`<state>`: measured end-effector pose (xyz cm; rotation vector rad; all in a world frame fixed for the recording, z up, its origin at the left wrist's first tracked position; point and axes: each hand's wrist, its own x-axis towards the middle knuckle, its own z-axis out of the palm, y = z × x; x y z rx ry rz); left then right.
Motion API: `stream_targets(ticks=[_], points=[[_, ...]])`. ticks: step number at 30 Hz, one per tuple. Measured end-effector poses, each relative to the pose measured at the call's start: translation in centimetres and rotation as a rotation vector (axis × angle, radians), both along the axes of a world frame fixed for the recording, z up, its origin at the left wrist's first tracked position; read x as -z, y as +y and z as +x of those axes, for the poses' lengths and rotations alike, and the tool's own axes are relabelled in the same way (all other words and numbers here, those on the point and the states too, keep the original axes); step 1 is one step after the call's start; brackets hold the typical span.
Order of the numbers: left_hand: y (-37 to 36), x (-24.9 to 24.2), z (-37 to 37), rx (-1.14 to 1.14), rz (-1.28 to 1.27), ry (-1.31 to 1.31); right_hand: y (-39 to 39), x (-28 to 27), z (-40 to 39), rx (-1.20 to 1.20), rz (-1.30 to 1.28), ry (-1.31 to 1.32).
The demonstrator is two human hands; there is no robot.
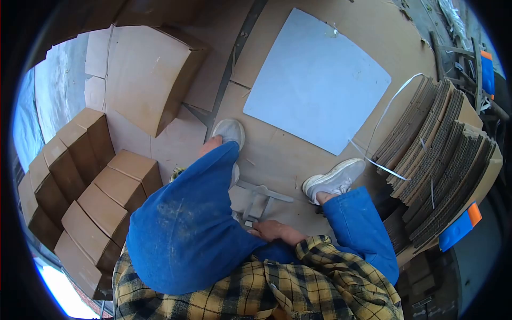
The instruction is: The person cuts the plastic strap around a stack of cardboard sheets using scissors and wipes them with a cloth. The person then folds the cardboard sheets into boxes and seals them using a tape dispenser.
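My right hand is low between my legs, its fingers curled at the near end of a grey frame-like object on the floor. What the fingers grip is hidden. Past my bent left knee, part of my left hand shows beside my left shoe; its fingers are mostly hidden by the trouser leg. Ahead of my feet, a flat white square sheet lies on brown cardboard. My right shoe stands near the sheet's closest corner.
Several closed cardboard boxes stand in rows at the left, with a larger box beyond them. A stack of flattened cardboard rises at the right, with a loose white strap beside it. A blue and orange object rests against the stack.
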<state>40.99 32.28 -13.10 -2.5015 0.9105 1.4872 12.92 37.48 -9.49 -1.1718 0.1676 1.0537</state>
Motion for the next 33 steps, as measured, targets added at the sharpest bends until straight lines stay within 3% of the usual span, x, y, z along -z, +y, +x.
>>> stream_targets(ticks=[5,7,9,11,12,14,16,20,26,33], points=[[-1.2,-1.3,0.3,0.011,0.11,0.096,-4.2,1.7,0.8,0.017,-0.047,0.13],[-2.3,-2.8,0.4,0.011,0.175,0.136,-8.6,4.1,-0.5,0.488,-0.408,0.165],[-3.6,-1.9,0.9,0.015,0.1,0.126,-13.4,7.5,-2.7,1.178,-0.992,0.203],[-3.9,3.7,3.0,0.112,-0.366,0.037,-19.4,8.7,-5.6,1.391,-1.441,0.306],[-4.3,5.2,2.7,0.11,-0.379,0.031,-21.1,10.1,-7.3,1.406,-1.483,0.429],[-6.5,7.4,1.6,0.118,-0.687,0.015,-23.1,14.0,-9.6,1.436,-1.532,0.528],[-7.6,8.9,0.6,0.113,-0.67,-0.005,-23.6,16.7,-10.2,1.337,-1.316,0.757],[-9.0,7.7,-1.0,0.115,-0.563,-0.055,-23.5,17.1,-10.1,1.406,-1.356,0.808],[-7.4,7.8,-1.1,0.111,-0.511,-0.087,-22.5,17.9,-12.0,1.305,-1.279,0.766],[-5.9,7.1,-1.0,0.132,-0.401,-0.062,-20.4,14.5,-10.5,1.263,-1.311,0.759]])
